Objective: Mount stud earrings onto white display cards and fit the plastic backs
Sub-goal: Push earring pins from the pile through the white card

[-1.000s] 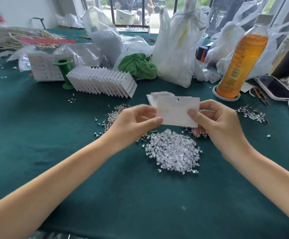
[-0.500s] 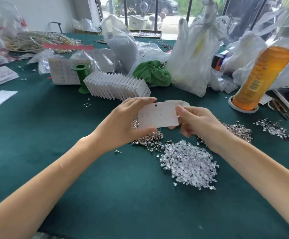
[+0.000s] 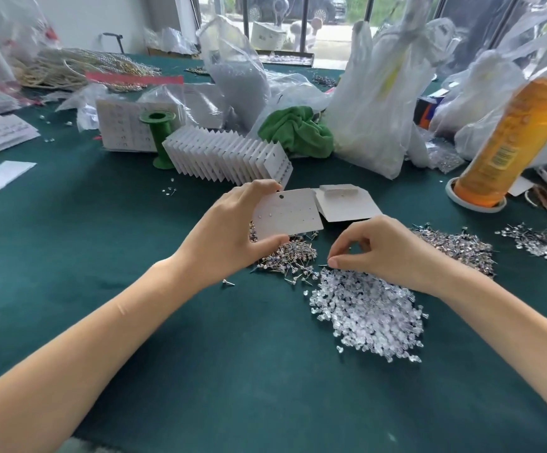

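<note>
My left hand [image 3: 232, 233] grips a white display card [image 3: 288, 214] by its left edge, thumb under and fingers over the top, above a pile of stud earrings [image 3: 288, 256]. My right hand [image 3: 380, 250] hovers low over the table with thumb and forefinger pinched together at the near edge of that pile; something tiny may be between them, too small to tell. A heap of clear plastic backs [image 3: 370, 308] lies just below the right hand. A stack of blank cards [image 3: 344, 204] lies behind.
A fanned row of filled cards [image 3: 229, 158] and a green spool [image 3: 159, 138] stand at the back left. An orange bottle [image 3: 507, 142] stands right, with more stud piles [image 3: 458, 246] near it. Plastic bags and a green cloth [image 3: 298, 132] crowd the far side.
My right hand let go of the card and dropped down to the table by the studs. My left hand now holds the card alone. The view shifted down and left.
</note>
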A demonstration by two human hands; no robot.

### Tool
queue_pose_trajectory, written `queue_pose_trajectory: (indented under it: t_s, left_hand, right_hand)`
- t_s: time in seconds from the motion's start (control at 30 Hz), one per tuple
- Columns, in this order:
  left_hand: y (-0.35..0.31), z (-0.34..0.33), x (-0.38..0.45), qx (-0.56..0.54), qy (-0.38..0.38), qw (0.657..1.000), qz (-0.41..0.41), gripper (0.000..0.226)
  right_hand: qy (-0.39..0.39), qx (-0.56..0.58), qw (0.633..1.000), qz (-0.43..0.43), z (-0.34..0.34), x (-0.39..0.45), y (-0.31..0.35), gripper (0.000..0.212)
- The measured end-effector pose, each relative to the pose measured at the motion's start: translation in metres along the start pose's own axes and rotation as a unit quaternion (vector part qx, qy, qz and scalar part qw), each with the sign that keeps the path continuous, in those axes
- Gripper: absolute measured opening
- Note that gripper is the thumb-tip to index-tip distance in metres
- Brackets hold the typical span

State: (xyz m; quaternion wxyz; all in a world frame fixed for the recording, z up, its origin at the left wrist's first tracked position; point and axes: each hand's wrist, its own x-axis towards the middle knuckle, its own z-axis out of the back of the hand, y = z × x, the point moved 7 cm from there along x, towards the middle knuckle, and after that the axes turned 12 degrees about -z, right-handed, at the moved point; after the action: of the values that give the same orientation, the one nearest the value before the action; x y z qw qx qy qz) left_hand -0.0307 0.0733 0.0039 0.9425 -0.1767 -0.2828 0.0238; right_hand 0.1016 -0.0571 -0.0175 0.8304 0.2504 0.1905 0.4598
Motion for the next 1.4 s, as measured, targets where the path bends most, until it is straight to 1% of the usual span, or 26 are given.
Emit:
queue_pose_trajectory:
  t_s: [0.2,0.33,0.4,0.53,0.7,0.77,0.83,0.93,1.03,1.4]
  left_hand:
    - [0.0,0.0,-0.001,0.003,0.003,1.0,0.004,0.065]
    - [-0.002,-0.003,-0.001,0.007,0.01,1.0,-0.003,0.065]
    - [-0.002,-0.004,-0.001,0.004,0.011,1.0,0.0,0.065]
    - [0.0,-0.004,-0.002,0.0,0.011,1.0,0.005,0.066]
    - [-0.003,-0.007,-0.003,-0.027,0.014,1.0,0.002,0.065]
    - [-0.009,-0.01,-0.003,-0.044,0.022,0.999,-0.012,0.064]
    - [-0.015,-0.014,-0.004,-0.062,0.033,0.997,-0.024,0.064]
    - [-0.024,-0.019,-0.006,-0.087,0.038,0.995,-0.041,0.066]
    - [-0.031,-0.023,-0.007,-0.106,0.04,0.992,-0.052,0.068]
    - [-0.032,-0.023,-0.007,-0.141,0.025,0.988,-0.052,0.07]
  right_hand:
    - [0.0,-0.043,0.999,-0.016,-0.003,0.003,0.002,0.012]
    - [-0.005,-0.096,0.995,-0.016,-0.006,0.002,0.005,0.019]
    - [-0.003,-0.091,0.996,-0.013,-0.007,0.0,0.005,0.022]
    - [-0.011,-0.042,0.999,-0.024,0.001,0.0,0.004,0.019]
    - [-0.049,0.067,0.996,-0.021,0.026,-0.004,0.011,0.012]
    - [-0.065,0.113,0.991,-0.006,0.035,-0.009,0.018,0.01]
    - [-0.09,0.133,0.987,0.018,0.039,-0.014,0.027,0.011]
    - [-0.132,0.072,0.988,0.044,0.034,-0.023,0.039,0.011]
    - [-0.137,0.002,0.988,0.067,0.024,-0.027,0.046,0.009]
    - [-0.134,-0.073,0.982,0.115,0.011,-0.029,0.05,0.008]
